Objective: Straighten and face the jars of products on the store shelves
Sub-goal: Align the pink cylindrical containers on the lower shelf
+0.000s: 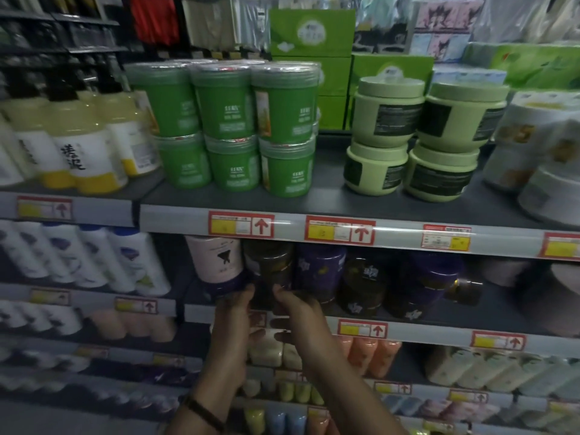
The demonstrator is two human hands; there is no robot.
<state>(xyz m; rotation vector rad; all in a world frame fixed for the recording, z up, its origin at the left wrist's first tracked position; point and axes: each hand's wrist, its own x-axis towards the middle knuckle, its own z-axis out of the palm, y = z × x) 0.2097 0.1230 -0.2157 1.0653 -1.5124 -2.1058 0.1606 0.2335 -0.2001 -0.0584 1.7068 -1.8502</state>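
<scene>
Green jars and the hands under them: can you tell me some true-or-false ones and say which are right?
1. The bright green jars are stacked two high. True.
2. Both hands are up at the bright green jars. False: the left hand and the right hand reach to a dark jar on the shelf below.
3. The pale green tubs stand to the right of the bright green jars. True.
4. The price tags have blue arrows. False: the arrows are red.
5. There is a dark band on the left wrist. True.
</scene>
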